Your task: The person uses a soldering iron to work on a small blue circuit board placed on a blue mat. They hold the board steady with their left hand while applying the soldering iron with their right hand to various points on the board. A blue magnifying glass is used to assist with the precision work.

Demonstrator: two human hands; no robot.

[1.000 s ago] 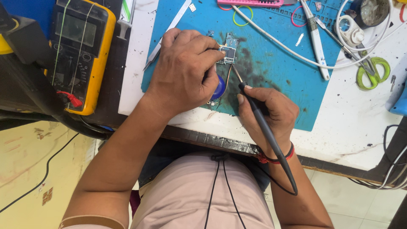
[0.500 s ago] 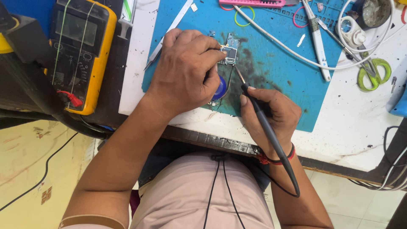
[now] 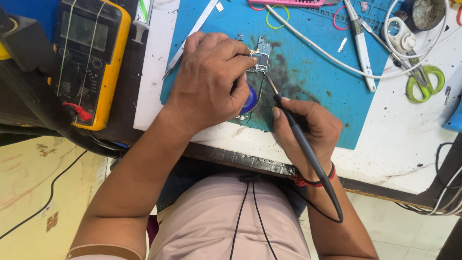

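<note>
Head camera looks steeply down, close over the workbench (image 3: pixel 409 144).

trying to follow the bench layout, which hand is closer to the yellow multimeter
The left. The left hand rests on the blue mat at the small circuit board, just right of the yellow multimeter. The right hand, holding the soldering iron, sits further right.

A white bench top (image 3: pixel 409 139) with a dark near edge carries a blue work mat (image 3: pixel 308 96) (smudged black around its middle). On the mat lie a small circuit board (image 3: pixel 260 60), a white cable (image 3: pixel 332 60), a white pen-like tool (image 3: pixel 360 45) and coloured rubber bands. Right of the mat sit green-handled scissors (image 3: pixel 426 82). At the far left, a yellow multimeter (image 3: pixel 89 60) rests on a darker surface, with metal tweezers (image 3: pixel 190 41) near the mat's left edge.
</note>
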